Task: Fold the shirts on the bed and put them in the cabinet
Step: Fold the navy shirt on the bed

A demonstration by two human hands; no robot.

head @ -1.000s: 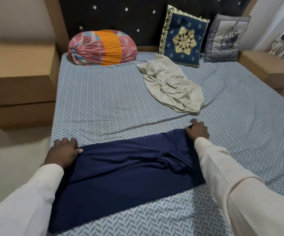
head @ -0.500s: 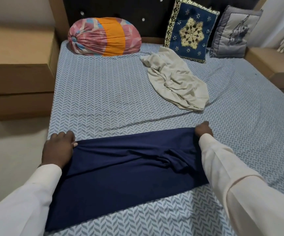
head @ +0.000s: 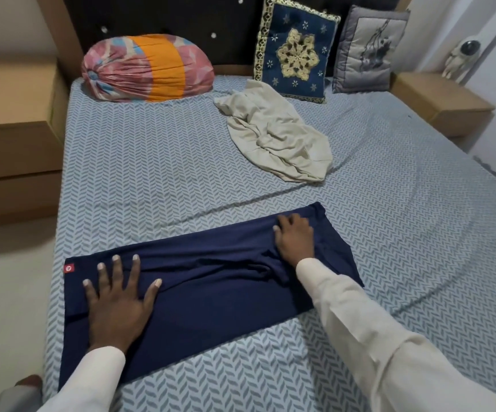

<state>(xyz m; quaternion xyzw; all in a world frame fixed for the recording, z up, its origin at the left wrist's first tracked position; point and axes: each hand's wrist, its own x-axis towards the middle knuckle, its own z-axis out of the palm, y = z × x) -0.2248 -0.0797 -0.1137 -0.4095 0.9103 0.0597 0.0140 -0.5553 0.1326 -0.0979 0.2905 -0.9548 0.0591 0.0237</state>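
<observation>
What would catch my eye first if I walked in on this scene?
A navy shirt, folded into a long band, lies across the bed's near end, the left hand and right hand resting on it. Beyond it sits a crumpled beige shirt, before the blue cushion.

Head camera looks down, close, over bed.

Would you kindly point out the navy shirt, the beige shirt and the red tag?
navy shirt [head: 211,298]: head view, flat middle panel.
beige shirt [head: 276,135]: head view, crumpled centre.
red tag [head: 69,268]: head view, its face.
</observation>
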